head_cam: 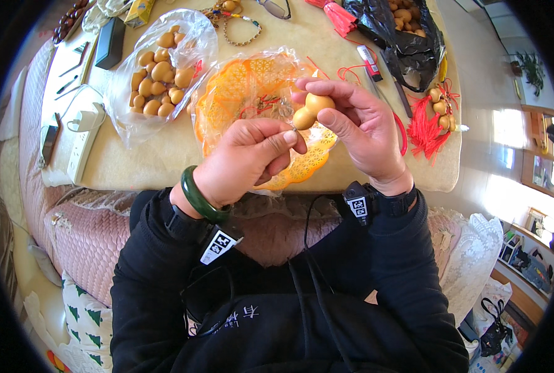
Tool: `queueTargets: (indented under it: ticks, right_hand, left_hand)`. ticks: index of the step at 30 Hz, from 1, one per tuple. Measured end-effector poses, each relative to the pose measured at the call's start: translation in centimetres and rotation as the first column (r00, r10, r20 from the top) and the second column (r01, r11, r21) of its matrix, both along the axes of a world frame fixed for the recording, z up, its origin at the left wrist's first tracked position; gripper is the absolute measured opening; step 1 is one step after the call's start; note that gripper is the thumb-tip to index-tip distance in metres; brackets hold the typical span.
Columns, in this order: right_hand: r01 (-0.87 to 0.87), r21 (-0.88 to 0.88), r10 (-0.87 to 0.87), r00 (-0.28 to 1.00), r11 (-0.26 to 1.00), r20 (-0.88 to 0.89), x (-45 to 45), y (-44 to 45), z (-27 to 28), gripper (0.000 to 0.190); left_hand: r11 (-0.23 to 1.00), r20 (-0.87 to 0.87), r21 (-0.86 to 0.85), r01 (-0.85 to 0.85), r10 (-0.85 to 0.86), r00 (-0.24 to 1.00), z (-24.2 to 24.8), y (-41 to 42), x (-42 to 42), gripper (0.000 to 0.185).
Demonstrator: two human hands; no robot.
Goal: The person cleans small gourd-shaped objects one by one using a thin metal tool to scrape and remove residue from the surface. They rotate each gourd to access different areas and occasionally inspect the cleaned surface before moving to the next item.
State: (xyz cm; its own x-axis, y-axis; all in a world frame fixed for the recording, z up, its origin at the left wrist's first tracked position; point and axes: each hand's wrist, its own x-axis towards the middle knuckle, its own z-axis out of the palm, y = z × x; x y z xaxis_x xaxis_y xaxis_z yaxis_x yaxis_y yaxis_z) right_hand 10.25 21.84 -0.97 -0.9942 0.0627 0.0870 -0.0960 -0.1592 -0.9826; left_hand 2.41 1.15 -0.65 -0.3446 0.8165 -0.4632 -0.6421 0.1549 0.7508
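Observation:
Between the thumb and fingers of my right hand (358,126) is a small polished gourd (320,103), tilted with its larger visible bulb up and right. My left hand (253,151), with a green bangle at the wrist, pinches a tiny thing at the gourd's lower left end; it is too small to make out. Both hands are over an orange openwork plastic basket (305,168) lined with clear plastic film, with red cords and small bits inside. A clear plastic bag (118,100) of similar gourds (160,72) lies to the left.
A black plastic bag (414,56) of gourds lies at the back right. Near it are a glue stick (369,63), scissors (402,128) and gourds with red tassels (428,123). A white power strip (85,144) and a dark box (109,43) stand at the left.

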Motion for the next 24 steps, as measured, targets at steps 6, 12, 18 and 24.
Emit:
queueTargets:
  ticks: [6, 12, 18, 24]
  right_hand:
    - [0.059, 0.016, -0.059, 0.998, 0.998, -0.005, -0.4, -0.7, -0.1, 0.027]
    - [0.108, 0.266, -0.164, 0.966, 0.958, 0.2, 0.1, -0.1, 0.8, 0.029]
    - [0.041, 0.167, -0.079, 0.97, 0.985, 0.231, 0.2, 0.5, 1.0, 0.033]
    - [-0.026, 0.106, 0.007, 0.984, 0.994, 0.178, 0.6, 1.1, 1.0, 0.035]
  left_hand:
    - [0.999, -0.333, -0.048, 0.004, -0.02, 0.943, -0.3, 0.4, 0.1, 0.02]
    - [0.994, -0.592, -0.097, -0.043, -0.023, 0.806, -0.5, 0.5, 1.1, 0.022]
    - [0.999, -0.514, -0.046, -0.028, 0.001, 0.858, -1.0, 0.6, 0.8, 0.022]
    - [0.999, -0.259, -0.035, 0.02, -0.028, 0.966, -0.9, 0.4, 0.0, 0.021]
